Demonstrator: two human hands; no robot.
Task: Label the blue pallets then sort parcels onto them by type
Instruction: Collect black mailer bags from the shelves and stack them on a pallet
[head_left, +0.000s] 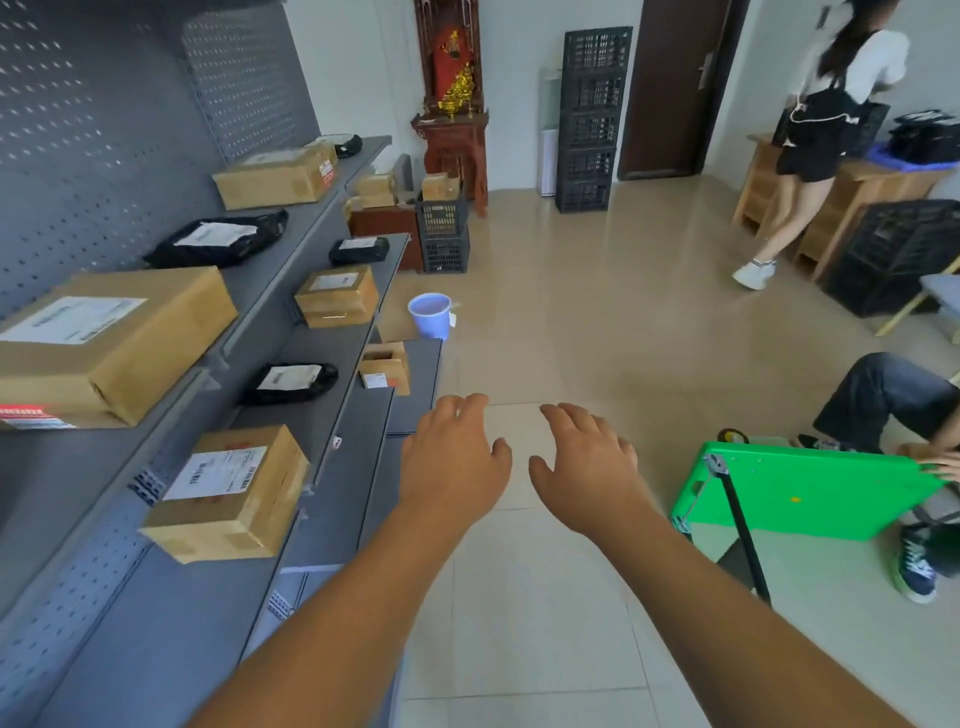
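Parcels lie on a grey metal shelf unit (332, 483) along the left. Cardboard boxes: a large one (109, 343) on the upper shelf, a labelled one (228, 493) nearest me, one (337, 296) further along, and a long one (275, 176) at the far end. Black poly bags with white labels: one (218, 239) on the upper shelf, one (291, 382) lower down, a small one (359, 250) beyond. My left hand (452, 457) and my right hand (587, 462) reach forward over the floor, fingers relaxed, holding nothing. No blue pallet is in view.
A green platform trolley (810, 493) stands at the right, a seated person's hand (935, 462) on it. Another person (815, 140) walks at the back right by wooden tables. Stacked black crates (592, 119) stand by the door. A light blue bucket (430, 314) sits on the tiled floor.
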